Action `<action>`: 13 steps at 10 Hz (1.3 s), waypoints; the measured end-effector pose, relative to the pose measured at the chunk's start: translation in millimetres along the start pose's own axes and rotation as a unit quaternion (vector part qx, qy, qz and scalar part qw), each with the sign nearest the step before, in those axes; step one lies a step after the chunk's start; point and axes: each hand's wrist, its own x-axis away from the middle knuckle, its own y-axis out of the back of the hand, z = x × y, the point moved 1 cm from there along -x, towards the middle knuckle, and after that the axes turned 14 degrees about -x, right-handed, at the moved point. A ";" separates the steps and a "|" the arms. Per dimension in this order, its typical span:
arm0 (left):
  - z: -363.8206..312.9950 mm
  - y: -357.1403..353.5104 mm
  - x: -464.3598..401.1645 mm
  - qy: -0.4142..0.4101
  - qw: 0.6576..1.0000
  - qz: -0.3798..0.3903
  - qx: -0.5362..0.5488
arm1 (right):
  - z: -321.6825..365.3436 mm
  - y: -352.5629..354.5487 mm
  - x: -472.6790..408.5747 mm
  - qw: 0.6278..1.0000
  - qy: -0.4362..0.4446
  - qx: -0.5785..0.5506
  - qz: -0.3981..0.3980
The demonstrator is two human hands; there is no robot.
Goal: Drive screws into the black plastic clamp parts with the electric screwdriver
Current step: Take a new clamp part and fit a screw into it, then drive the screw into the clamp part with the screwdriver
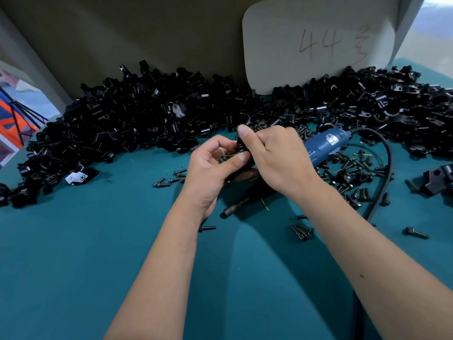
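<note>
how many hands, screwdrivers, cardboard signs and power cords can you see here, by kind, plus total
hands: 2, left hand and right hand
electric screwdriver: 1
cardboard sign: 1
power cord: 1
total: 5

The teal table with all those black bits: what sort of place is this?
Probably a small assembly bench in a workshop or factory. Heaps of black clamp parts line the table, loose screws lie scattered, and a corded blue electric screwdriver lies beside them.

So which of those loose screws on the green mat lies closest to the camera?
The lone screw at far right, below the cord; the others lie farther up.
</note>
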 end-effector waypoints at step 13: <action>2.0 7.0 -6.1 0.112 0.983 -0.123 0.078 | -13.8 32.3 -24.6 0.815 -0.241 -0.489 -0.199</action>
